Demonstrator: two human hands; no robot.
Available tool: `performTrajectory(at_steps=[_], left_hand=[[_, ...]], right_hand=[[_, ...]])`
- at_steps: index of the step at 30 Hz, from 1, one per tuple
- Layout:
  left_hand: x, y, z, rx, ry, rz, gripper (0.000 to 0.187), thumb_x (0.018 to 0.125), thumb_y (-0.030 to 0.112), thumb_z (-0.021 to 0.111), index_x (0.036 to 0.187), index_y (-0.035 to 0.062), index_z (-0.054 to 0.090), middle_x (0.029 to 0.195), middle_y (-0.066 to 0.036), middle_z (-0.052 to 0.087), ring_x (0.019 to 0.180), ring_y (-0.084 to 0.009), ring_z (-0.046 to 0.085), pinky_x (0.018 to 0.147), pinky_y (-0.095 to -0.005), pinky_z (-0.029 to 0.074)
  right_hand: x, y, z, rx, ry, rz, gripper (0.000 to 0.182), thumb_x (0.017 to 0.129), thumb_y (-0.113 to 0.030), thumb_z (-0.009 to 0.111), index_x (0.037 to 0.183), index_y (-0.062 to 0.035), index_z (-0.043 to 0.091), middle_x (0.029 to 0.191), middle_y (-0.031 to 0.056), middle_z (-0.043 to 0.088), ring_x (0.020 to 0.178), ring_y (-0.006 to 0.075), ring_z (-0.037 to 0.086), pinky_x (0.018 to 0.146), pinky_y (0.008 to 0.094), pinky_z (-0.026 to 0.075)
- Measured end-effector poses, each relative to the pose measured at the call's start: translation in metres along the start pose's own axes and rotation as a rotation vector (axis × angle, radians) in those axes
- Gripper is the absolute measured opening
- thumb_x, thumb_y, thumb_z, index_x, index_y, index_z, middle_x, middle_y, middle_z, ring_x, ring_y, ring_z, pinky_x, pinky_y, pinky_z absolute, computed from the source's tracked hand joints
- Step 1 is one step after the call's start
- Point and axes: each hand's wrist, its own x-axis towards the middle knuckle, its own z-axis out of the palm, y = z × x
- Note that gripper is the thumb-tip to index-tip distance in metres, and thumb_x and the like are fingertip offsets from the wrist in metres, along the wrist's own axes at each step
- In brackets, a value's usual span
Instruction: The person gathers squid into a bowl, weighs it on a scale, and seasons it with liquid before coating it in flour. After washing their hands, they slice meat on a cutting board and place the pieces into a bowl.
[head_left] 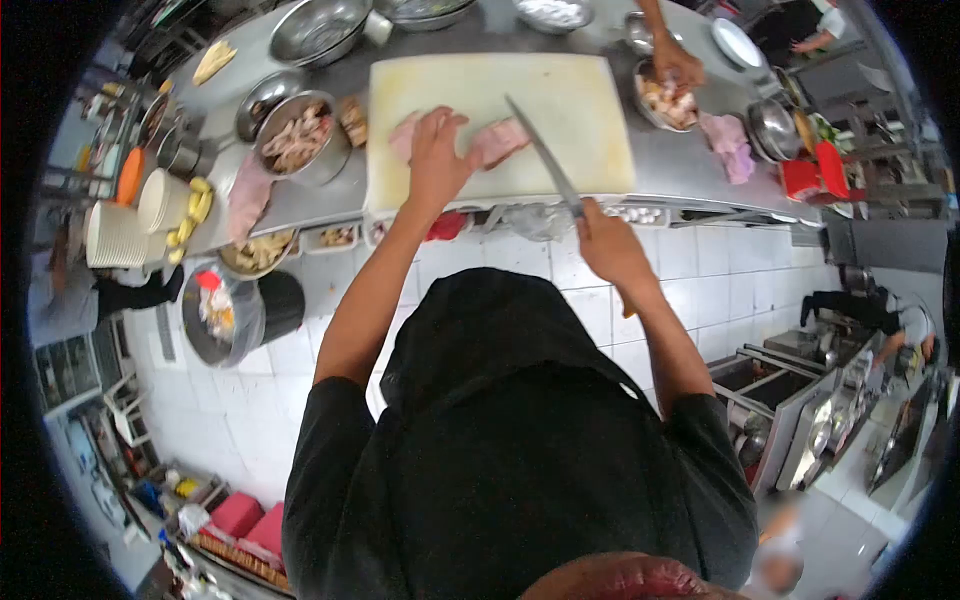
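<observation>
A large white cutting board (pixel 575 95) lies on the steel counter in front of me. My right hand (pixel 608 245) grips a long knife (pixel 545 150), its blade angled up and left across the board. My left hand (pixel 438 150) rests over the board with fingers spread. One pale pink piece of meat (pixel 402 138) shows partly from under its left side. Just right of my left thumb lies a second, thicker piece of meat (pixel 500 142), between that hand and the blade.
Left of the board stands a steel pot of cut meat (pixel 300 135), near a pink cloth (pixel 250 195). Another person's hand (pixel 680 65) reaches into a meat bowl (pixel 665 108) at right. A lined bin (pixel 225 320) stands on the floor, left.
</observation>
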Motion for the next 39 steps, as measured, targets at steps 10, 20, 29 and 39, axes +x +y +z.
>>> performTrajectory(at_steps=[10,20,29,39], left_hand=[[-0.006,-0.055,-0.046,0.187,-0.156,-0.176,0.056,0.065,0.022,0.077,0.115,0.0042,0.057,0.11,-0.015,0.057,0.108,-0.034,0.052,0.095,-0.041,0.042],[0.012,-0.043,-0.026,0.257,-0.41,-0.227,0.069,0.061,0.02,0.076,0.123,0.004,0.051,0.117,-0.019,0.056,0.112,-0.035,0.05,0.096,-0.0421,0.041],[-0.002,-0.048,-0.032,-0.034,-0.437,-0.104,0.061,0.064,0.014,0.075,0.121,0.005,0.056,0.128,-0.017,0.052,0.121,-0.0341,0.046,0.104,-0.0386,0.038],[-0.02,-0.056,-0.035,-0.148,-0.272,-0.118,0.05,0.066,0.014,0.075,0.112,0.004,0.059,0.124,-0.016,0.052,0.117,-0.0321,0.049,0.101,-0.0363,0.04]], right_hand=[[-0.014,-0.024,0.043,0.096,-0.183,-0.073,0.025,0.091,-0.02,0.046,0.109,-0.0035,0.048,0.077,0.027,0.062,0.076,0.0471,0.061,0.072,0.0571,0.046],[-0.007,-0.009,0.05,0.082,-0.042,-0.015,0.021,0.089,-0.017,0.046,0.105,-0.0025,0.049,0.078,0.0255,0.063,0.075,0.046,0.062,0.071,0.0571,0.048],[-0.007,-0.022,0.042,0.102,-0.085,-0.003,0.028,0.09,-0.019,0.047,0.111,-0.0019,0.047,0.084,0.0274,0.063,0.082,0.0466,0.061,0.077,0.0565,0.046],[-0.011,-0.057,0.035,0.061,-0.044,-0.069,0.033,0.09,-0.019,0.047,0.119,-0.0023,0.042,0.079,0.0293,0.061,0.077,0.0479,0.06,0.072,0.0574,0.045]])
